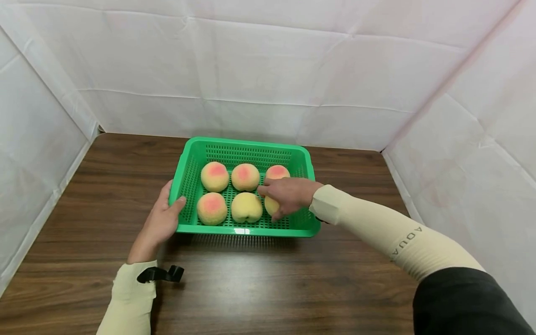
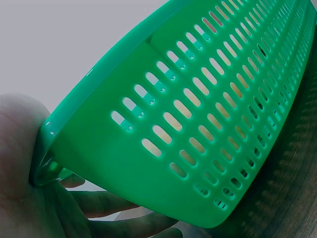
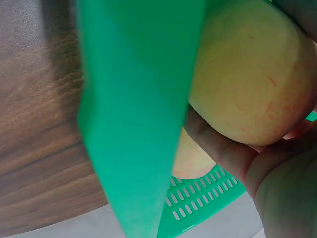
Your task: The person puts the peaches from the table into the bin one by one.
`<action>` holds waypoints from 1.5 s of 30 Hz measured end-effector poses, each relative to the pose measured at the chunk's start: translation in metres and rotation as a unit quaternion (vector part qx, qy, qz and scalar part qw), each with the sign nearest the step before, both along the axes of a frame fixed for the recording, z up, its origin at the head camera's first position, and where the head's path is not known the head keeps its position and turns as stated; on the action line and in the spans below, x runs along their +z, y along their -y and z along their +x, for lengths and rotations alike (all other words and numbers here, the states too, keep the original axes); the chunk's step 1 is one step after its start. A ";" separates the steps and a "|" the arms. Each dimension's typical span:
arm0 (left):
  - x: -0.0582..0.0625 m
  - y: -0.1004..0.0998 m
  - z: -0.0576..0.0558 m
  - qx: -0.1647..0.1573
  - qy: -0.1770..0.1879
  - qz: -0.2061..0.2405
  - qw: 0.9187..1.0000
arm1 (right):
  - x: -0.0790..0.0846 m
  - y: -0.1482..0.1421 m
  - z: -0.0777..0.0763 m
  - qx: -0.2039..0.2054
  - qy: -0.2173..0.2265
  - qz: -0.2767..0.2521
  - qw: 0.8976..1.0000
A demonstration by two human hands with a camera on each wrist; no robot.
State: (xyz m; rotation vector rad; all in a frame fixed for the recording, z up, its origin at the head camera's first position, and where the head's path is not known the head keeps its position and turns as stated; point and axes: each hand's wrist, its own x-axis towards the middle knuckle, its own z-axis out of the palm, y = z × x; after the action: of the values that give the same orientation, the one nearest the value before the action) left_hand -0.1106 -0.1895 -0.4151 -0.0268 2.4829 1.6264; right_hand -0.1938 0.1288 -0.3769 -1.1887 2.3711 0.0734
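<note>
A green plastic basket [image 1: 247, 230] with slotted sides holds several peaches in two rows. My left hand [image 1: 160, 222] grips its left end, thumb over the rim and fingers beneath, as the left wrist view shows. Inside the right end, my right hand [image 1: 289, 193] holds the front-right peach [image 3: 252, 74], fingers curled round it and partly covering it. Behind that hand shows a back-right peach [image 1: 278, 171]. The front row also has a yellow peach [image 1: 246, 208] in the middle and a red-tinged peach [image 1: 211, 209] on the left. Two more sit behind them, a middle peach [image 1: 245, 177] and a left peach [image 1: 215, 177].
The basket is over the far part of a dark wooden table [image 1: 259, 288]. White sheeting [image 1: 268, 70] rises behind the table and on both sides. A black strap [image 1: 161, 274] circles the left wrist, its loose end sticking out.
</note>
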 end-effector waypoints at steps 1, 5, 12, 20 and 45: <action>0.000 0.000 0.000 0.001 -0.002 -0.001 1.000 | -0.001 0.000 0.001 -0.003 0.003 -0.001 1.000; -0.001 0.000 -0.001 -0.001 -0.004 0.001 1.000 | -0.005 -0.003 0.003 -0.011 0.015 -0.004 1.000; 0.002 0.001 0.001 -0.004 -0.002 -0.002 1.000 | -0.010 -0.004 0.004 0.005 0.012 -0.011 1.000; 0.002 0.002 0.002 -0.004 0.004 -0.002 1.000 | -0.015 -0.005 0.007 0.016 0.013 0.010 1.000; 0.005 0.001 0.001 -0.001 0.012 -0.010 1.000 | -0.012 -0.005 0.009 0.003 0.002 0.009 1.000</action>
State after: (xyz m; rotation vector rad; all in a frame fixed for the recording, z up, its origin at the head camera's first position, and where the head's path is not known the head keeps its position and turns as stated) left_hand -0.1101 -0.1903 -0.4103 -0.0451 2.4795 1.5917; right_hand -0.1853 0.1339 -0.3888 -1.1860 2.3587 0.0934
